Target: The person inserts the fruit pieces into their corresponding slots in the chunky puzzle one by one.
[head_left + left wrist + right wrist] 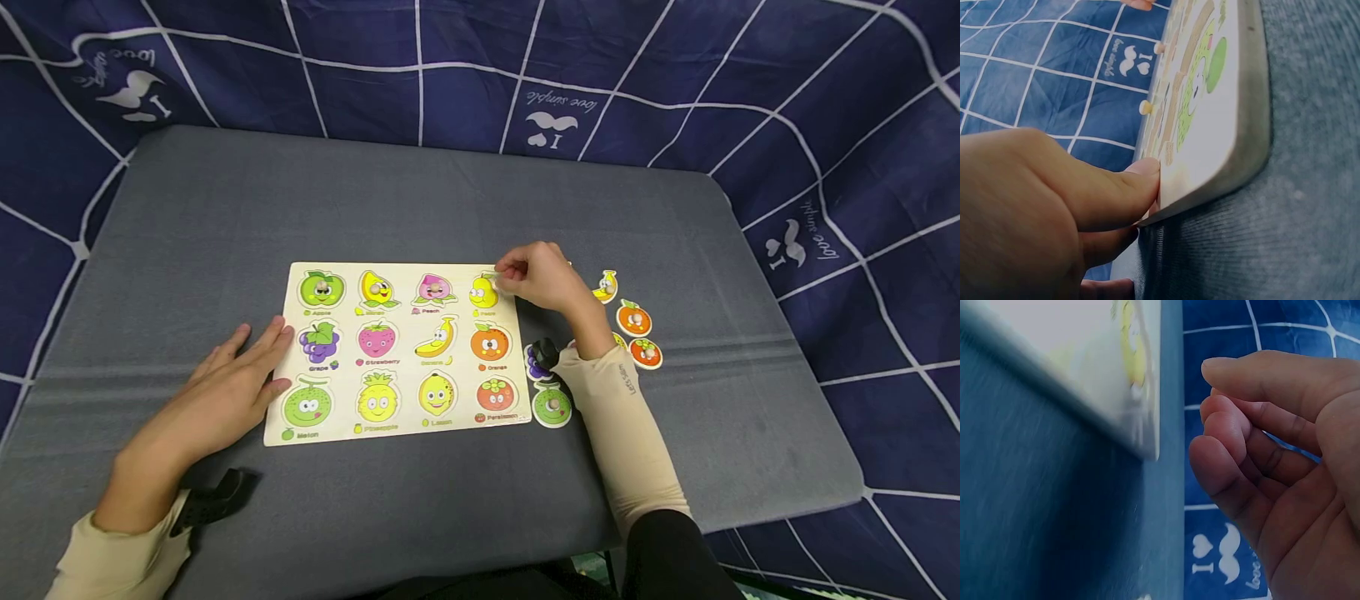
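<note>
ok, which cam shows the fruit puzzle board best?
Head view, which takes in nearly the whole fruit puzzle board sharply from above. Left wrist shows part, steeply slanted; right wrist, only a blurred corner.

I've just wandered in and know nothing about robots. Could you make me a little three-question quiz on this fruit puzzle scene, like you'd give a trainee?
1. True or false: the left hand is touching the puzzle board.
2. Which fruit picture on the board is nearest the right hand?
3. Fill in: in the head view, the loose green piece by the board's lower right corner matches the picture labelled ____.

Key:
1. True; the left wrist view shows contact near a corner.
2. The pear, in the top row.
3. Melon.
</note>
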{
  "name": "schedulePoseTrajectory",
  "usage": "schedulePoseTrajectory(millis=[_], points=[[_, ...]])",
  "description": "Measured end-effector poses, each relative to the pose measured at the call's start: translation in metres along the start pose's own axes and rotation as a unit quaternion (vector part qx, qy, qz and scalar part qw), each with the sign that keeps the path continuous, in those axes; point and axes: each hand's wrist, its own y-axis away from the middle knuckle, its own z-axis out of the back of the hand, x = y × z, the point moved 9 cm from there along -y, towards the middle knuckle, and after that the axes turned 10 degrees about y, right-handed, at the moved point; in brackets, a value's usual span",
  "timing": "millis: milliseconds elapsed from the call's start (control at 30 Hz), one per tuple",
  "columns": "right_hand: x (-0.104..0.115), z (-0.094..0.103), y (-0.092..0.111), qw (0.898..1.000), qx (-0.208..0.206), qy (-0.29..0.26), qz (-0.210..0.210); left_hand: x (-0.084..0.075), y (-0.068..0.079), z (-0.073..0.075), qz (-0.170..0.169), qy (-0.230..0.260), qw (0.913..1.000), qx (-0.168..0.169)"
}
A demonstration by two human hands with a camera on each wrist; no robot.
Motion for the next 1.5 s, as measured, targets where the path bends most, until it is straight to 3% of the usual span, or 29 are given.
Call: schedulePoseTrajectory(millis=[1500], points=[[-0.081,0.034,0.029,0.997,-0.038,0.012,-0.073,-0.001,0.001,0.000,0.005,0.000,1.0000,-0.001]])
